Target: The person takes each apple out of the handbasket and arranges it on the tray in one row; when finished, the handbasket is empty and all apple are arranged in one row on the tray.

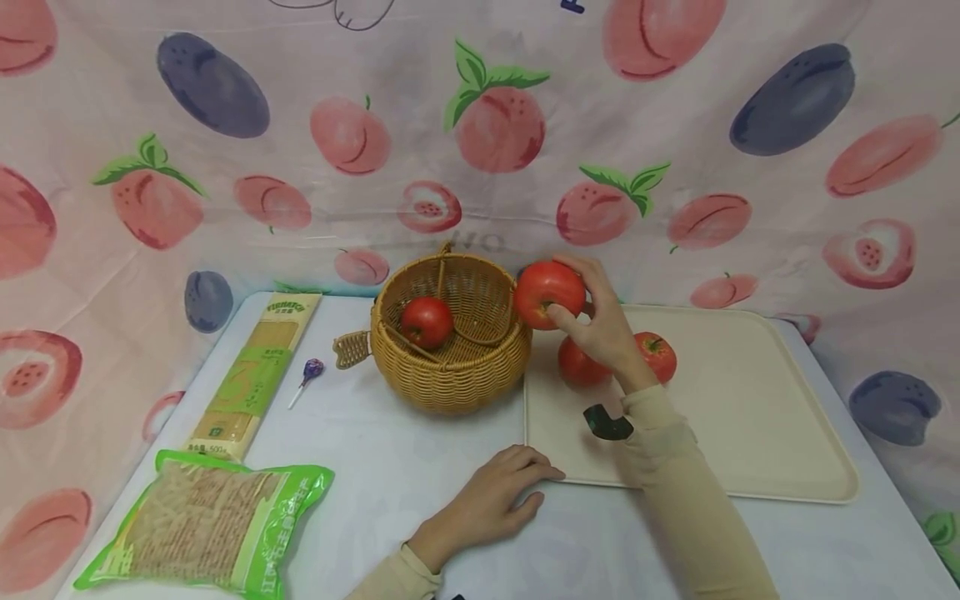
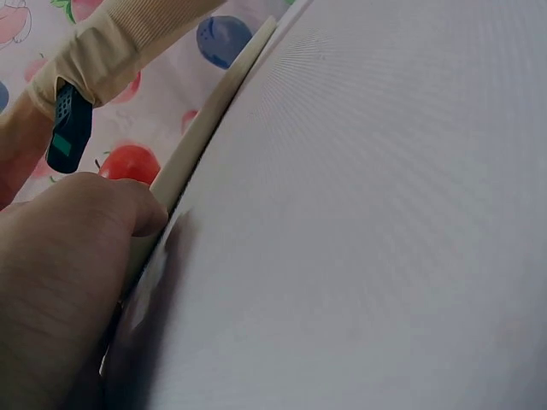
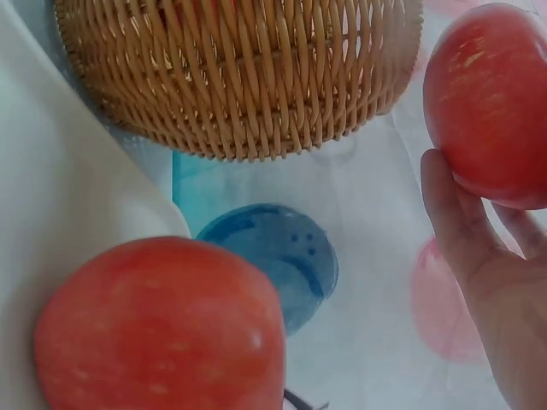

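Observation:
My right hand (image 1: 603, 329) grips a red apple (image 1: 543, 293), raised beside the right rim of the wicker basket (image 1: 450, 392). Inside that basket lies another apple (image 1: 427, 322). In the right wrist view, fingers wrap one side of the held apple (image 3: 491, 107). Two more apples are on the beige tray (image 1: 750, 408): one (image 1: 576, 367) near the basket and one (image 1: 657, 357) partly behind the right forearm. My left hand (image 1: 495, 498) rests with relaxed fingers at the tray's front left corner; the left wrist view shows its thumb side by the tray edge.
At the left of the white table lie a pack of noodles (image 1: 251, 375), a lollipop (image 1: 309, 372) and a green-edged bag (image 1: 202, 525). A fruit-printed cloth (image 1: 480, 208) hangs directly behind. The basket's handle is folded down inside it.

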Motion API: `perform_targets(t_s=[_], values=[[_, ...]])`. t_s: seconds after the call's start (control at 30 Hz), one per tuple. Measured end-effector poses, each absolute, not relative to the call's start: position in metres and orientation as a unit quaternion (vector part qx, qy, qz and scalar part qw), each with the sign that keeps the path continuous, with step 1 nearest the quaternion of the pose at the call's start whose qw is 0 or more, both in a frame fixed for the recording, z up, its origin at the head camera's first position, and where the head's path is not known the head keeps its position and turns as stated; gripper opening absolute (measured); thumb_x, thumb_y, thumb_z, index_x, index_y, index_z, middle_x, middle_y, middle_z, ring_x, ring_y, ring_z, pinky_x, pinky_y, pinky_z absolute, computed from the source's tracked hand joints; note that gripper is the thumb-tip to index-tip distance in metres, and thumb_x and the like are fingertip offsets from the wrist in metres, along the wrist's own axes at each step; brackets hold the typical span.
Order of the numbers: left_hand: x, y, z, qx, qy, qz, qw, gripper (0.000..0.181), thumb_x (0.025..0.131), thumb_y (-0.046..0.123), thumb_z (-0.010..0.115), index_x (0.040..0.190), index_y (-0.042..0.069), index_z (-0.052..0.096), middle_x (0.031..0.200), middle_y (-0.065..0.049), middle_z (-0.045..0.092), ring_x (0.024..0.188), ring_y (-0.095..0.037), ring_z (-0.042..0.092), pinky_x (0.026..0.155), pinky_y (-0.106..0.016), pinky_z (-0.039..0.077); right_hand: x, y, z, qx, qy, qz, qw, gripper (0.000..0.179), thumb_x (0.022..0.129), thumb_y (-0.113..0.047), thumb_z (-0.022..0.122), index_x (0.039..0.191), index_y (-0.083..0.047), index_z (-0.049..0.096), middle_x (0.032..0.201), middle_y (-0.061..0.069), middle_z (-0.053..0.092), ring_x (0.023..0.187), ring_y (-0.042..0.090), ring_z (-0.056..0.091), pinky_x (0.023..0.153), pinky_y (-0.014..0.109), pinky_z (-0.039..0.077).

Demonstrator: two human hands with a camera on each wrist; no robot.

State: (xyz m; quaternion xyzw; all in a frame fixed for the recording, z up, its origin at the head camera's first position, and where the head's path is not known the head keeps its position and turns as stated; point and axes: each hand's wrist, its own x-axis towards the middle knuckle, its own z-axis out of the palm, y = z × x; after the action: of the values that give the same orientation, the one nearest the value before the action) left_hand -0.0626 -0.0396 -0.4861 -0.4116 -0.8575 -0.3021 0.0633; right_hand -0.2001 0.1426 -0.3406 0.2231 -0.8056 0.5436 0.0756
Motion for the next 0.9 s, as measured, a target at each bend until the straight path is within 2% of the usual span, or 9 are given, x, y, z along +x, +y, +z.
perform_targets(t_s=[0.17, 0.4, 0.53, 0.73, 0.9], values=[[-0.063, -0.039, -0.487, -0.411, -0.858, -0.304, 0.055, 0.032, 0.091, 0.018, 0.056, 0.122, 0.026, 0.058, 0.115, 0.011, 0.055, 0.114, -0.005, 0.049, 0.1, -0.025, 0.043, -0.201, 0.15, -0.348, 0.203, -0.804, 0.553, 0.078, 0.058, 0.085, -0.017, 0.065, 0.139, -0.023, 0.043, 0.135, -0.002, 0.042, 0.115, 0.011, 0.045, 0.092, 0.039, 0.046], [-0.062, -0.04, -0.488, -0.408, -0.858, -0.308, 0.054, 0.032, 0.091, 0.017, 0.056, 0.122, 0.026, 0.058, 0.115, 0.011, 0.056, 0.115, -0.005, 0.049, 0.1, -0.026, 0.043, -0.192, 0.156, -0.346, 0.211, -0.8, 0.552, 0.102, 0.058, 0.084, -0.011, 0.064, 0.138, -0.013, 0.044, 0.131, 0.007, 0.045, 0.107, 0.008, 0.049, 0.082, 0.022, 0.049], [-0.061, -0.04, -0.487, -0.406, -0.857, -0.313, 0.053, 0.032, 0.091, 0.017, 0.057, 0.122, 0.026, 0.059, 0.115, 0.011, 0.056, 0.114, -0.005, 0.05, 0.1, -0.025, 0.043, -0.191, 0.163, -0.35, 0.208, -0.796, 0.557, 0.113, 0.058, 0.083, -0.008, 0.063, 0.138, -0.009, 0.044, 0.13, 0.008, 0.046, 0.104, 0.007, 0.052, 0.084, 0.017, 0.048], [-0.061, -0.04, -0.487, -0.409, -0.854, -0.318, 0.052, 0.032, 0.091, 0.017, 0.057, 0.122, 0.025, 0.059, 0.115, 0.011, 0.056, 0.113, -0.005, 0.05, 0.099, -0.025, 0.044, -0.186, 0.175, -0.357, 0.197, -0.794, 0.562, 0.121, 0.056, 0.084, -0.007, 0.062, 0.137, -0.006, 0.044, 0.124, -0.007, 0.048, 0.102, 0.005, 0.051, 0.092, 0.017, 0.044], [-0.063, -0.04, -0.489, -0.409, -0.854, -0.317, 0.059, 0.033, 0.091, 0.016, 0.057, 0.122, 0.026, 0.058, 0.115, 0.012, 0.055, 0.113, -0.004, 0.05, 0.1, -0.025, 0.043, -0.183, 0.184, -0.363, 0.184, -0.792, 0.568, 0.128, 0.055, 0.083, -0.006, 0.062, 0.136, -0.005, 0.045, 0.116, -0.013, 0.049, 0.095, 0.004, 0.053, 0.076, 0.014, 0.047]])
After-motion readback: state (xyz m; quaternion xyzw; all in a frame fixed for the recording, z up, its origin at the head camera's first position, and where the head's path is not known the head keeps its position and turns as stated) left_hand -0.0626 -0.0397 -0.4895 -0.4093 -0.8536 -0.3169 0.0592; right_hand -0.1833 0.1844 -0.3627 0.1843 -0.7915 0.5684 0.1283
